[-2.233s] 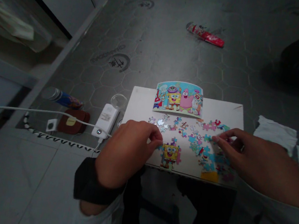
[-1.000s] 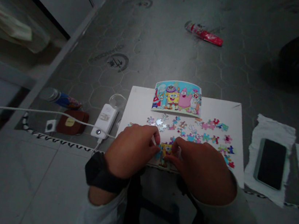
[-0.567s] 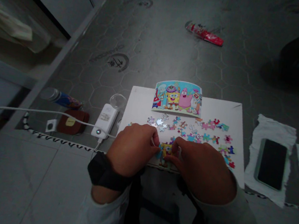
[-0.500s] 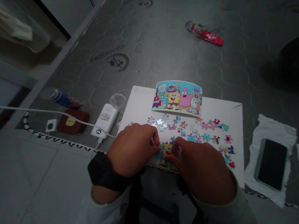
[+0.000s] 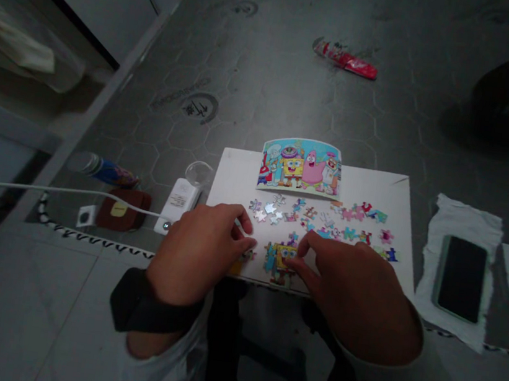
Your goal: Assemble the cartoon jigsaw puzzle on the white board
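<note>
My left hand [image 5: 202,249], with a black watch on the wrist, hovers over the left part of a white board [image 5: 237,176]. Its thumb and index finger are apart, and a small jigsaw piece [image 5: 250,255] lies beside the thumb. At the board's near edge is a joined jigsaw section [image 5: 280,259] with a yellow cartoon character. My right hand [image 5: 354,285] has its thumb and index finger closed at this section's right edge. Loose jigsaw pieces [image 5: 273,210] lie above the hands. A picture card [image 5: 302,167] with cartoon characters stands behind them.
To the left are a white power bank [image 5: 180,202] with a cable, a brown case [image 5: 123,209] and a blue can [image 5: 109,170]. A phone [image 5: 462,277] rests on tissue [image 5: 449,210] at the right. Farther back lies a red packet [image 5: 347,59].
My left hand has left the joined section and moved left, its fingers parting. My right hand stays at the section's right edge. More of the yellow character now shows.
</note>
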A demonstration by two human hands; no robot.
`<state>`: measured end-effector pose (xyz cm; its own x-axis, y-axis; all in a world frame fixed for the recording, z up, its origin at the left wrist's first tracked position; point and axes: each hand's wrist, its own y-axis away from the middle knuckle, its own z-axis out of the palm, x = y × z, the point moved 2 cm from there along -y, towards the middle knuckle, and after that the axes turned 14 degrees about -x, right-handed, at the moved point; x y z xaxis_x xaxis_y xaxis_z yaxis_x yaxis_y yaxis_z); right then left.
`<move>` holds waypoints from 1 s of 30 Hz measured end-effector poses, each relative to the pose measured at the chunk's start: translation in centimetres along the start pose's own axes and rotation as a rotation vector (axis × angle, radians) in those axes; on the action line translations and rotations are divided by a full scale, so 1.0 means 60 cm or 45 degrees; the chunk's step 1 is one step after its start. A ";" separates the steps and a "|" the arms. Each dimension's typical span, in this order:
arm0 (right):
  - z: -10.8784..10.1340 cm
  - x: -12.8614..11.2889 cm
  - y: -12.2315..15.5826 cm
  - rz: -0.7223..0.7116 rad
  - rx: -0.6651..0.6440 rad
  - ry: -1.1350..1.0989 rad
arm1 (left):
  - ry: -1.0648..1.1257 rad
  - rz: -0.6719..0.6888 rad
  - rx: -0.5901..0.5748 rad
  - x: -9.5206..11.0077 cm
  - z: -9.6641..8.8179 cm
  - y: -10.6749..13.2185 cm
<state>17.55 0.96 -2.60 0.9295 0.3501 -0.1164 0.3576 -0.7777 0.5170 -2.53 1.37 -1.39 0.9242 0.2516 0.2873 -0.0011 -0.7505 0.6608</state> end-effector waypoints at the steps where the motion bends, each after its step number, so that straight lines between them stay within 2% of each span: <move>1: 0.000 0.005 0.001 0.013 0.017 0.001 | -0.006 -0.001 0.002 0.001 0.001 0.000; 13: 0.004 0.080 0.001 0.154 0.103 -0.041 | -0.041 -0.041 0.060 0.001 0.004 0.000; 27: -0.004 0.079 -0.001 0.217 0.016 -0.087 | -0.088 -0.116 0.111 0.013 -0.006 0.005; 30: -0.003 0.081 -0.001 0.219 0.013 -0.100 | -0.066 -0.133 0.174 0.014 -0.011 0.008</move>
<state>22.02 2.82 -3.06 0.9810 0.1699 -0.0933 0.1934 -0.8279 0.5265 -2.04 1.62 -0.36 0.9350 0.3035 0.1837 0.1446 -0.7989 0.5838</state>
